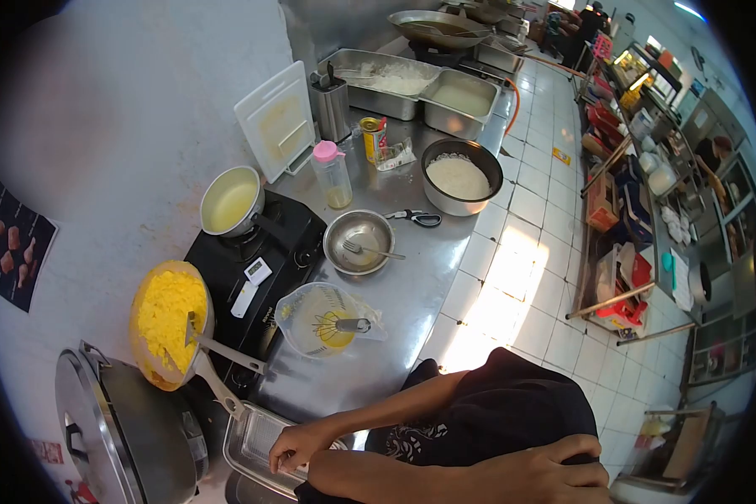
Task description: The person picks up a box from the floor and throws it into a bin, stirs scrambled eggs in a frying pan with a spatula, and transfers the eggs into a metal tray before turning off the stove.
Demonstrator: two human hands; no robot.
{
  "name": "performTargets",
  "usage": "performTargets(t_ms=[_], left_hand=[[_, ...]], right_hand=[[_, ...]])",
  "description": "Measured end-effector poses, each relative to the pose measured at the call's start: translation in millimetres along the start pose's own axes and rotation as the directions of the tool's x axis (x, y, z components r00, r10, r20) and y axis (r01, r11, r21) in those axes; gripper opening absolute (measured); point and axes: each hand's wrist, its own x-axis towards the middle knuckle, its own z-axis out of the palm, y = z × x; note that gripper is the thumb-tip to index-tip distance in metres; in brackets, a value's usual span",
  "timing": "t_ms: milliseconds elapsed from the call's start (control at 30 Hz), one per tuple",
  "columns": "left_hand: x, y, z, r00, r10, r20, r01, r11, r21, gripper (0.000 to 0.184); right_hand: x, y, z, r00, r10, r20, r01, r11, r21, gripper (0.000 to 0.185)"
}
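Note:
My arms are crossed in front of my dark shirt (445,433). On the right, my left hand (569,472) is curled over the dark sleeve (512,395) of my right arm. My right hand (301,445) hangs loosely with bent fingers beside my left elbow, above a metal rack tray (256,441), and seems to hold nothing. Near it a pan (206,374) of yellow scrambled egg (164,315) with a spatula (227,351) sits on a black stove (290,223). A clear measuring jug (298,302) holds a whisk (340,325) and yellow liquid.
A pot of pale yellow liquid (231,208) occupies the other burner. On the steel counter are a metal bowl with a fork (344,227), scissors (424,218), a pink-capped bottle (333,181) and a pot of white contents (458,178). A large lidded pot (134,420) stands lower left.

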Motion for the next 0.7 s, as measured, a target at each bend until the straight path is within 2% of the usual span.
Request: performTargets(t_ms=[33, 133, 300, 367, 400, 467, 500, 533, 567, 633, 667, 700], left_hand=[[-1.8, 5.7, 2.0, 1.000, 0.002, 0.012, -0.002, 1.000, -0.010, 0.012], [-5.8, 25.9, 6.7, 1.000, 0.019, -0.002, -0.019, 1.000, -0.025, 0.014], [-15.1, 52.7, 16.2, 0.998, 0.068, -0.008, -0.068, 0.991, -0.117, 0.018], [-23.6, 57.1, 25.5, 0.996, 0.086, -0.018, -0.088, 0.982, -0.167, 0.018], [-27.3, 57.5, 27.7, 0.993, 0.115, -0.030, -0.119, 0.974, -0.190, 0.019], [-37.8, 58.9, 26.8, 0.996, 0.093, -0.003, -0.091, 0.956, -0.278, 0.019], [-44.2, 59.1, 24.6, 0.996, 0.084, 0.028, -0.069, 0.937, -0.344, 0.020], [-53.4, 59.6, 21.7, 0.997, 0.075, 0.017, -0.064, 0.936, -0.346, 0.020], [-65.8, 60.3, 16.0, 1.000, 0.006, 0.005, -0.005, 0.950, -0.313, 0.016], [-94.1, 61.5, -0.6, 0.993, -0.117, -0.008, 0.111, 0.962, -0.251, 0.020], [-108.2, 63.2, -8.3, 0.984, -0.178, -0.017, 0.169, 0.959, -0.226, 0.027], [-124.8, 68.7, -18.4, 0.935, -0.335, -0.114, 0.318, 0.937, -0.143, 0.022]], right_hand=[[7.2, 1.7, 4.3, 0.997, -0.078, -0.017, 0.077, 0.996, -0.050, 0.026], [21.3, 1.9, 11.9, 0.997, -0.023, -0.072, 0.024, 1.000, 0.015, 0.026], [25.2, 7.7, 14.9, 0.992, -0.095, -0.086, 0.091, 0.995, -0.044, 0.026], [16.7, -6.7, 8.2, 0.994, 0.042, -0.101, -0.047, 0.998, -0.049, 0.027], [14.1, -12.4, 4.9, 0.993, 0.042, -0.111, -0.046, 0.998, -0.037, 0.027], [12.7, -22.7, 1.0, 0.993, -0.004, -0.121, -0.018, 0.984, -0.179, 0.026], [12.0, -34.6, -2.4, 0.993, -0.004, -0.121, -0.016, 0.986, -0.166, 0.026], [11.9, -49.1, -5.2, 0.974, -0.131, -0.183, 0.083, 0.965, -0.250, 0.025], [12.4, -64.9, -8.7, 0.937, -0.261, -0.231, 0.174, 0.924, -0.339, 0.024], [11.0, -95.9, -20.4, 0.904, -0.288, -0.317, 0.158, 0.912, -0.378, 0.024], [9.0, -115.5, -27.0, 0.898, -0.247, -0.365, 0.064, 0.893, -0.446, 0.024], [6.4, -129.1, -33.2, 0.886, -0.207, -0.414, -0.034, 0.862, -0.505, 0.023]])
